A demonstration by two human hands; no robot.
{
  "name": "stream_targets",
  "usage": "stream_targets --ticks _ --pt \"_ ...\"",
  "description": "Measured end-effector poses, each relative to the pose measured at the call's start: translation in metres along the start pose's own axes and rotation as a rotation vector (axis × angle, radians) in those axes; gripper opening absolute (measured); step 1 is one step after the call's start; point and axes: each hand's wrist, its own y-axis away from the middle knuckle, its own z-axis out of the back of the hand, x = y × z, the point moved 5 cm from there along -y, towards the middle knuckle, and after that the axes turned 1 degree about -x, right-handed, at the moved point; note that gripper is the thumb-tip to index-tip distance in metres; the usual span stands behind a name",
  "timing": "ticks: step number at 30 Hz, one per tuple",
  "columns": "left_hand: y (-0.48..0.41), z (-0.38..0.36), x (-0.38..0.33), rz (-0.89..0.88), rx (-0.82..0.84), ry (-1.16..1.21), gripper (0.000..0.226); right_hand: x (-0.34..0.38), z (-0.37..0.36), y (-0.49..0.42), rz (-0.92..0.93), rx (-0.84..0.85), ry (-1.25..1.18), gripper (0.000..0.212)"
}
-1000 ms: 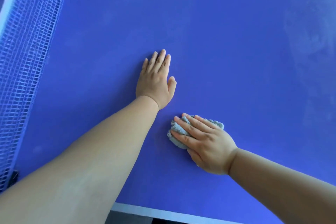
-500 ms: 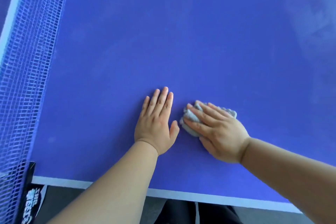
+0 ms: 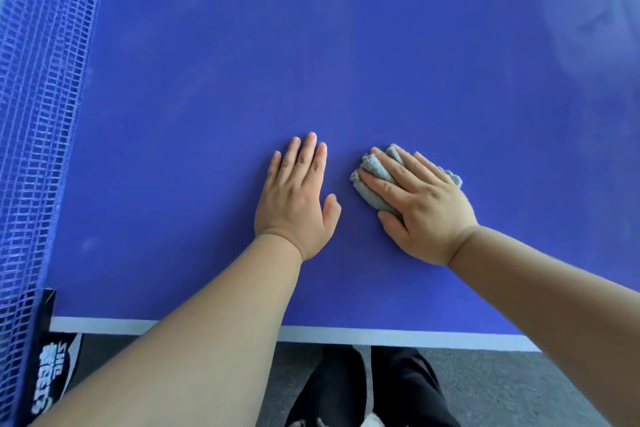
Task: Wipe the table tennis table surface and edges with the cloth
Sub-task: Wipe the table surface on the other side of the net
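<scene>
Head view is showing a person leaning over the blue worktop (image 3: pixel 346 62), with both hands lying on it near the white edge line (image 3: pixel 381 334). The left hand (image 3: pixel 296 198) is resting flat and empty, fingers straight and close together, palm down, seemingly bracing the body. Just beside it, not touching, the right hand (image 3: pixel 419 204) is pressing the grey cloth (image 3: pixel 371 196) onto the surface with straight, slightly spread fingers; nothing is curling round the fabric. The cloth is lying bunched under those fingers, poking out past the fingertips and behind the knuckles. Judging from this, the wiping is somewhere mid-surface, with a pale hazy patch (image 3: pixel 581 21) waiting at the far right and the edges probably not yet done. Several things could be going wrong from here: because the cloth is only being pinned, a quick stroke could be sliding the hand off it; the bunched wad is touching a narrow strip, so bands may be getting missed; the bare left palm may be leaving prints; and a sweep leftward risks snagging the net (image 3: pixel 41 114).
</scene>
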Motion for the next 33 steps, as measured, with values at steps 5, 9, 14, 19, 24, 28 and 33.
stream_targets --ticks 5,9,14,19,24,28,33 --pt "0.000 0.001 0.000 0.007 0.001 0.005 0.080 0.080 -0.029 0.076 0.212 0.044 -0.066 0.058" --pt "0.001 0.000 0.000 -0.002 -0.020 0.019 0.076 0.052 -0.020 0.065 0.284 0.093 -0.004 0.062" --pt "0.002 -0.001 0.001 -0.002 -0.057 0.036 0.076 0.005 -0.002 0.019 -0.117 -0.051 0.017 0.068" --pt "0.017 0.009 0.002 -0.038 -0.098 0.144 0.066 0.007 -0.001 0.018 -0.143 -0.037 0.038 0.063" --pt "0.093 -0.002 0.055 0.034 -0.071 0.043 0.072 0.031 0.001 0.027 -0.160 -0.022 0.013 0.061" --pt "0.124 -0.008 0.092 0.187 -0.050 -0.032 0.074 0.127 -0.028 0.088 0.073 -0.012 -0.049 0.054" --pt "0.120 -0.007 0.092 0.203 -0.084 -0.032 0.075 0.109 -0.030 0.091 0.237 0.097 0.016 0.055"
